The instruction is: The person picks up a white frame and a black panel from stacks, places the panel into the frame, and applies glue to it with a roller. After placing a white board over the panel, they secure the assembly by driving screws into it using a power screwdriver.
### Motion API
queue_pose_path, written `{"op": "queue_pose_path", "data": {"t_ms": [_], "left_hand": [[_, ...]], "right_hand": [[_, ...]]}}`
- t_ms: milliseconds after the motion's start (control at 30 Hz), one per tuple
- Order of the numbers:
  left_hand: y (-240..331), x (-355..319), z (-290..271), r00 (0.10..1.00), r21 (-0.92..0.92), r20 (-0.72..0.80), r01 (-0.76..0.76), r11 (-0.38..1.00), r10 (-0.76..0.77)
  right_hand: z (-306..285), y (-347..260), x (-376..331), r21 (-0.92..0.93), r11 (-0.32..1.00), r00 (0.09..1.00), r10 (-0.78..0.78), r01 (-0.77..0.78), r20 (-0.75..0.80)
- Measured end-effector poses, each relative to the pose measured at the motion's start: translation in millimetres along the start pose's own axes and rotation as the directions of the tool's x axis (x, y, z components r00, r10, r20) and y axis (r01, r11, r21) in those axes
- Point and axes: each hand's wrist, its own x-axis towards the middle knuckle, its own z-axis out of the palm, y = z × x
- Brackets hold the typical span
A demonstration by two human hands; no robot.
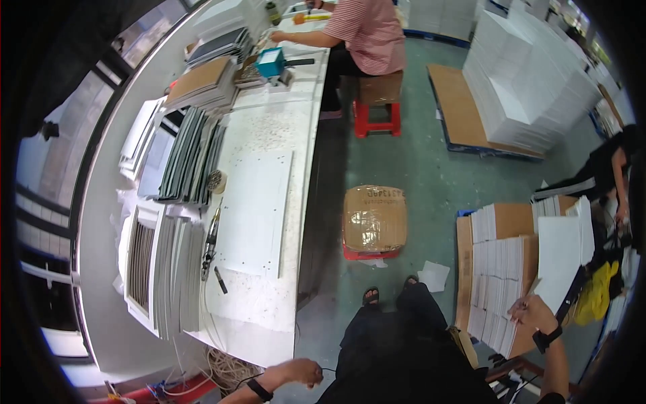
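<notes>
While the person sits with dark-trousered legs stretched toward twelve o'clock, the head view shows the right hand point(531, 313) at about four o'clock, its fingers closed on the lower corner of a white sheet point(562, 259) that tilts up and away toward two o'clock. Just beside that sheet, toward nine o'clock of it, lie rows of stacked white sheets point(498, 276) on brown cardboard point(515, 219) on the green floor. The left hand point(303, 372) sits at six o'clock, well apart from the right, curled loosely near a thin dark cable; whether it grips anything I cannot tell. Both wrists carry dark bands.

At nine o'clock runs a long white workbench point(269, 296). On it lies a large white panel point(254, 212), with a slim hand tool point(210, 242) and a dark pen point(220, 280) beside its left edge, and grey boards point(192, 161) standing on edge farther left. A tape-wrapped stool point(374, 221) stands on the floor between the bench and the sheets. At twelve o'clock another person in a striped shirt point(367, 30) sits on a red stool point(377, 118) at the bench. At two o'clock rises a tall pile of white sheets point(525, 81) on a pallet.
</notes>
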Motion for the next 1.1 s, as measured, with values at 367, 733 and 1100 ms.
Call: {"op": "queue_pose_path", "data": {"t_ms": [367, 733, 1100], "left_hand": [[105.8, -127.9, -154.0, -0.36, 0.168, -0.878, -0.849, 0.501, -0.316], [-9.5, -210.7, -119.1, -0.757, -0.382, -0.495, -0.25, 0.89, -0.426], [-18.5, -159.6, -220.7, -0.534, -0.129, -0.836, -0.035, 0.991, -0.127]], "right_hand": [[-132.0, -308.0, 395.0, 0.831, 0.326, 0.835, -0.483, 0.451, -0.263], [-0.1, -509.7, 423.1, 0.627, 0.625, 0.647, -0.724, 0.466, 0.24], [173.7, -496.2, 399.1, -0.03, 0.82, 0.648, -0.428, 0.571, 0.63]]}}
